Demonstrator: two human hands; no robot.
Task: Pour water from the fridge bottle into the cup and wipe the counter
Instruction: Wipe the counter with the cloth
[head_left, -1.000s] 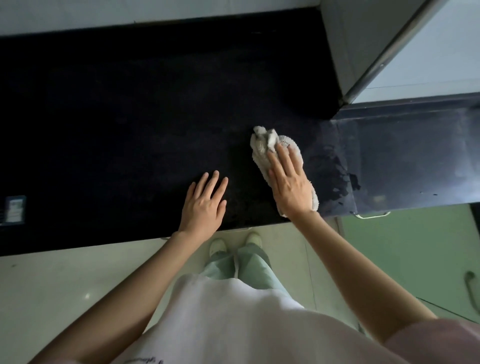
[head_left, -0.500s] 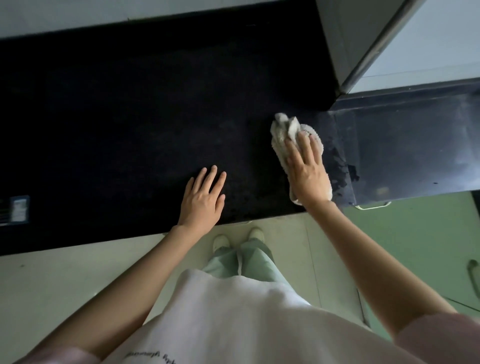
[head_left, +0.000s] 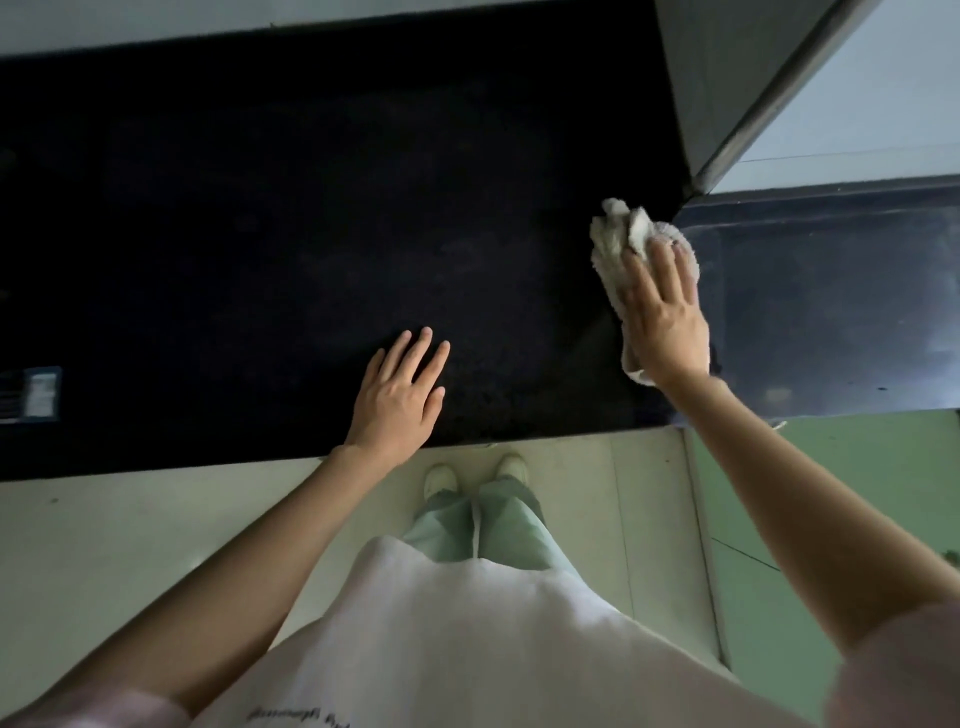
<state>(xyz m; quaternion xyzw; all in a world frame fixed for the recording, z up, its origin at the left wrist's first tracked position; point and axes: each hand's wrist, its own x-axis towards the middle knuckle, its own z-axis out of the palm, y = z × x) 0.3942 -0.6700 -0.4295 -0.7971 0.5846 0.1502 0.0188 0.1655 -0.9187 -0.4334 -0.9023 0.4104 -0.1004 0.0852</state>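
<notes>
Spanning the view: black desk (head_left: 260, 208), dark and glossy. Grey cabinet (head_left: 727, 78), far right corner. Left grip (head_left: 397, 397), open-fingered, flat on the desk near its front edge. Right grip (head_left: 665, 317), fingers straight, pressing a crumpled white cloth (head_left: 615, 234) onto the desk beside the cabinet base.

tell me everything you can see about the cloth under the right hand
The cloth is an off-white, nubbly, towel-like rag, crumpled into a loose elongated wad. It lies on the dark counter near its front right part, close to the corner of a pale cabinet. The right hand presses flat on it with straight fingers, covering its middle; a bunched end sticks out beyond the fingertips and a small edge shows by the wrist.
</notes>
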